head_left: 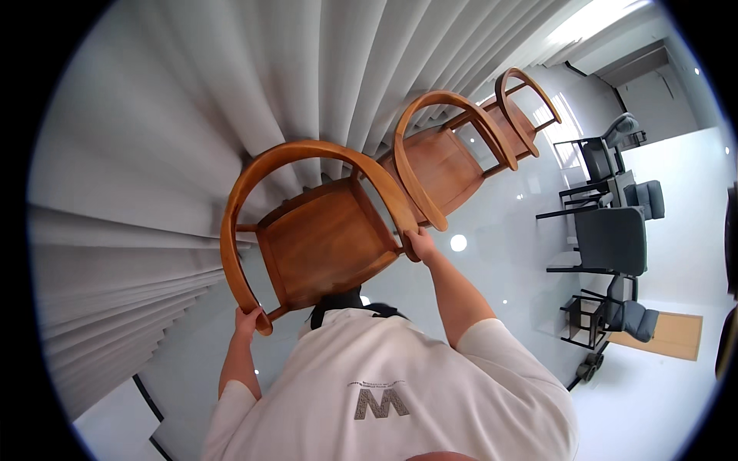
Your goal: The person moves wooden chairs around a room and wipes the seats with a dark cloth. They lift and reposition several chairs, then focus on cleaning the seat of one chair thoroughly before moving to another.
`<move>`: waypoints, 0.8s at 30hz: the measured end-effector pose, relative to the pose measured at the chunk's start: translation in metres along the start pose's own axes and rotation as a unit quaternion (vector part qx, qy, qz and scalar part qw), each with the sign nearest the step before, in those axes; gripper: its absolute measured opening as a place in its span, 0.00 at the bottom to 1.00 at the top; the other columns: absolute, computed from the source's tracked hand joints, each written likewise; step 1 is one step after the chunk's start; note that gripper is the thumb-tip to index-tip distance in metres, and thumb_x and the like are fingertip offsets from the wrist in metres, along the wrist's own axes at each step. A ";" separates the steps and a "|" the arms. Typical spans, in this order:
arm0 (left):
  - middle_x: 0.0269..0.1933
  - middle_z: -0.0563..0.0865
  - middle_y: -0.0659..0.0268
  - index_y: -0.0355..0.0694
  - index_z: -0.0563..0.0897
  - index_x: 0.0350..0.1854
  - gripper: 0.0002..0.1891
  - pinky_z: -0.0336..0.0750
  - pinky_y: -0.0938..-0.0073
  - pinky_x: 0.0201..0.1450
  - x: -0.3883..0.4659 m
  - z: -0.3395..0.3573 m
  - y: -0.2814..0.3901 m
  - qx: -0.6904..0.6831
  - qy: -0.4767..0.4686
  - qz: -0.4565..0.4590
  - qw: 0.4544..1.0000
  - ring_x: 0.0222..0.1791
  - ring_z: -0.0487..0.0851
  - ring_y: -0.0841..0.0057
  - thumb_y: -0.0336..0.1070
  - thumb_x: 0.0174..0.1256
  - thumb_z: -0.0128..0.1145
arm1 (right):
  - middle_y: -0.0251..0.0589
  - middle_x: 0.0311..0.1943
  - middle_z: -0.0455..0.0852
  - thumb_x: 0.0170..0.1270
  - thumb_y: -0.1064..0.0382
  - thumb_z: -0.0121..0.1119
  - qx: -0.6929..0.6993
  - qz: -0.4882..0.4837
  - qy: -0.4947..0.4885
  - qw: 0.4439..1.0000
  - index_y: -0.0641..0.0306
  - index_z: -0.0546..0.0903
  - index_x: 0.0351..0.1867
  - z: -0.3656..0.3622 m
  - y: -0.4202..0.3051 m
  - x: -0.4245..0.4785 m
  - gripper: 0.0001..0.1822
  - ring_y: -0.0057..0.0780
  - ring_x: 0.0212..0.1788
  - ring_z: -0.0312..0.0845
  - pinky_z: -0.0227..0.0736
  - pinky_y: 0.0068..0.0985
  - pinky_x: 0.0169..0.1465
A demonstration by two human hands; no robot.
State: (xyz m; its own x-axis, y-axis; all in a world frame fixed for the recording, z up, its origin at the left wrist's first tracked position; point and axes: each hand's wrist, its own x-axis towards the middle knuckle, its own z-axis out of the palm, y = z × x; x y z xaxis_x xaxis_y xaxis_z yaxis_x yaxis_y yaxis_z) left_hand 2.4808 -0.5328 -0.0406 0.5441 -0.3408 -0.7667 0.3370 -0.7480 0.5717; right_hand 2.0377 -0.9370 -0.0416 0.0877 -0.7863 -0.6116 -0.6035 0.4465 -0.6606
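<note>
Right before my body stands a wooden armchair (pixel 326 242) with a curved top rail that runs round into two armrests. My left hand (pixel 248 321) grips the end of its left armrest. On the opposite side, my right hand (pixel 421 243) is closed round the end of the right armrest. The seat lies bare between my arms, and its front edge is close to my legs. Most of the chair's legs are hidden under the seat. A second wooden armchair (pixel 444 167) of the same kind stands close beside it on the right.
A third wooden armchair (pixel 513 118) continues the row along the pleated grey curtain (pixel 288 69). Across the glossy pale floor (pixel 496 230) at the right, several dark padded chairs (pixel 611 239) stand round a table. A low black stand (pixel 579 322) is near the white wall.
</note>
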 end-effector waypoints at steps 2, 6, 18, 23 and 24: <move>0.55 0.82 0.57 0.35 0.71 0.59 0.30 0.78 0.64 0.59 0.000 0.005 -0.006 -0.002 0.027 -0.006 1.000 0.55 0.82 0.66 0.37 0.59 0.73 | 0.54 0.51 0.87 0.64 0.43 0.62 -0.011 0.016 0.002 1.000 0.71 0.78 0.58 0.003 -0.010 0.015 0.33 0.46 0.55 0.83 0.75 0.36 0.58; 0.54 0.82 0.56 0.35 0.72 0.59 0.30 0.78 0.64 0.59 -0.006 0.002 -0.012 0.007 0.060 -0.038 0.997 0.54 0.82 0.65 0.37 0.58 0.73 | 0.51 0.48 0.87 0.64 0.44 0.62 -0.017 0.043 -0.023 0.999 0.69 0.79 0.56 0.011 -0.007 0.014 0.30 0.41 0.52 0.82 0.76 0.35 0.55; 0.60 0.82 0.55 0.35 0.69 0.63 0.34 0.78 0.62 0.59 -0.007 -0.021 0.034 0.203 -0.009 -0.204 0.958 0.56 0.84 0.58 0.46 0.62 0.72 | 0.49 0.51 0.88 0.64 0.47 0.61 -0.169 0.051 -0.027 0.984 0.63 0.75 0.64 0.040 -0.023 0.005 0.31 0.45 0.53 0.85 0.77 0.36 0.56; 0.59 0.84 0.54 0.37 0.77 0.63 0.31 0.79 0.61 0.58 0.031 0.011 0.019 0.449 -0.145 -0.304 0.828 0.53 0.85 0.60 0.52 0.64 0.67 | 0.57 0.61 0.82 0.66 0.48 0.58 -0.233 0.087 -0.068 0.966 0.57 0.74 0.71 0.015 0.018 -0.047 0.32 0.51 0.66 0.76 0.71 0.38 0.68; 0.58 0.84 0.53 0.37 0.79 0.62 0.29 0.79 0.62 0.58 0.038 0.018 0.009 0.545 -0.183 -0.250 0.779 0.53 0.86 0.61 0.51 0.65 0.65 | 0.58 0.61 0.83 0.67 0.48 0.57 -0.248 0.095 -0.114 0.957 0.57 0.77 0.68 0.006 0.036 -0.055 0.30 0.52 0.66 0.77 0.71 0.38 0.68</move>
State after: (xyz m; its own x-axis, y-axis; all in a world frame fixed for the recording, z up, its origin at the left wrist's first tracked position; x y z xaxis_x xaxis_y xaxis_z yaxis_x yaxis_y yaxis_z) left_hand 2.4910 -0.5625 -0.0698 0.2309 0.1588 -0.9599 -0.5256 -0.8099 -0.2604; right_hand 2.0156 -0.8752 -0.0345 0.0756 -0.5722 -0.8166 -0.9230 0.2696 -0.2744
